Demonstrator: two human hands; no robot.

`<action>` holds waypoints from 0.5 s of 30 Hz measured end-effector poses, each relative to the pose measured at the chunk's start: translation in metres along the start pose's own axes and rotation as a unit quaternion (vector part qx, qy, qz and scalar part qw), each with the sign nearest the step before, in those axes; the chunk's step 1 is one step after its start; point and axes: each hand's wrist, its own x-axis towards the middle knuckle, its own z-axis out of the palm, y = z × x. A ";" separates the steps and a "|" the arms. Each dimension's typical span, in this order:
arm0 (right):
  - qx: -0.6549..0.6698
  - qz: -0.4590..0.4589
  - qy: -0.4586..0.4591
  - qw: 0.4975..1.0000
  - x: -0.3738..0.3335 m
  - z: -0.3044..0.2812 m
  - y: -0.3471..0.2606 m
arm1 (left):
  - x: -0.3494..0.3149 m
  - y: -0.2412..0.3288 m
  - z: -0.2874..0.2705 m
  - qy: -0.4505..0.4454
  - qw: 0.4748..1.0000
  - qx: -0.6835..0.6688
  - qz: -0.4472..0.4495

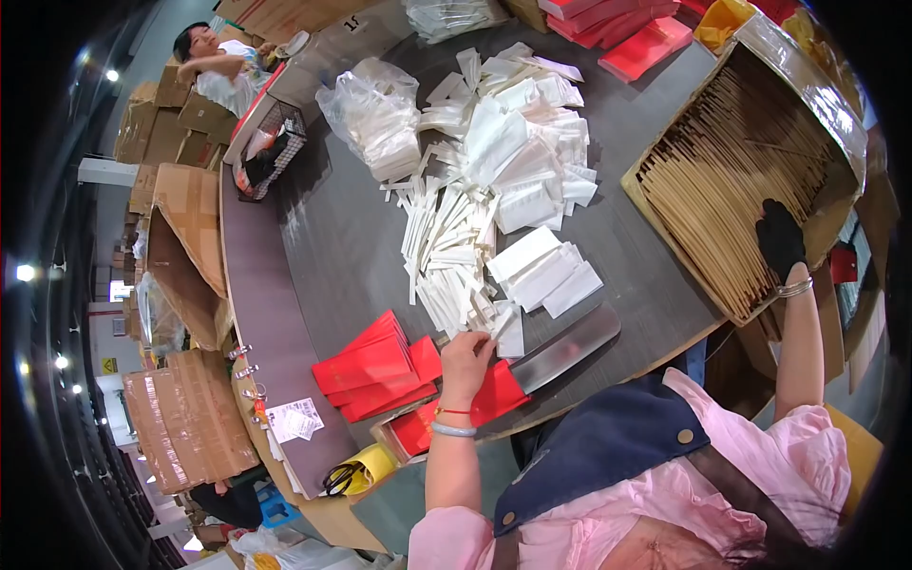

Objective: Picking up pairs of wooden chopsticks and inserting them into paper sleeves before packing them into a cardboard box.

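- Reaching two ways: at lower centre, the bare left hand, fingers bent together, meets the near end of white paper slips on the grey bench; whether it pinches one is unclear.
- At right, the black-gloved right hand lies over brown pieces packed in a cardboard box; its grip cannot be told.
- Seemingly a picking-up step; next likely needs fingers closing on brown pieces, then lifting clear.
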 end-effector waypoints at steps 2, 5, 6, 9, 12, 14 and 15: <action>-0.009 0.020 -0.032 0.999 0.003 -0.008 -0.012 | -0.001 -0.004 -0.002 -0.004 1.000 -0.007 -0.001; -0.029 0.034 -0.011 0.999 0.003 0.010 0.007 | 0.001 -0.002 -0.003 -0.007 0.998 -0.050 -0.038; -0.038 0.028 0.041 0.998 0.003 0.018 0.020 | 0.003 0.001 -0.002 0.007 1.000 0.006 0.001; 0.054 0.139 0.109 0.983 0.001 0.017 0.018 | 0.014 0.032 0.001 0.047 0.997 0.047 0.045; 0.066 0.022 0.223 0.972 -0.004 0.011 0.022 | 0.029 0.058 0.017 0.048 0.997 0.032 0.050; 0.185 0.028 0.234 0.954 -0.013 0.006 -0.011 | 0.044 0.066 0.033 0.124 0.983 0.083 0.102; 0.297 0.037 0.238 0.924 -0.023 0.003 -0.031 | 0.048 0.069 0.036 0.098 0.988 0.093 0.070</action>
